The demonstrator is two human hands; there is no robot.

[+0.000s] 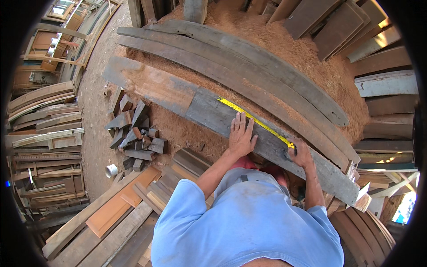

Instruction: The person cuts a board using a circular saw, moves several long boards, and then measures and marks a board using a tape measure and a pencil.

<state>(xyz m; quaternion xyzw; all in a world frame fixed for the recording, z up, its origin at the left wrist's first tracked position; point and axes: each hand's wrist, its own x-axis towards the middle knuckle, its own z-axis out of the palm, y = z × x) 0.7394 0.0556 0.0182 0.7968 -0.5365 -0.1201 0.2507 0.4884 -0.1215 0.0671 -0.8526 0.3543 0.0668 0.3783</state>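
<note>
A yellow tape measure lies stretched along a long grey weathered plank in front of me. My left hand rests flat on the plank with fingers extended, their tips at the tape's near edge. At the tape's right end, my right hand is closed around its case, of which only a dark bit shows. The tape's free end lies to the left, near where the grey surface meets a browner, sawdust-dusted stretch of plank.
Long thick planks lie beyond mine on sawdust. Cut wood blocks are heaped at left, near a white cup-like container. Stacked boards line the left side; more boards stand at right. Loose planks lie at lower left.
</note>
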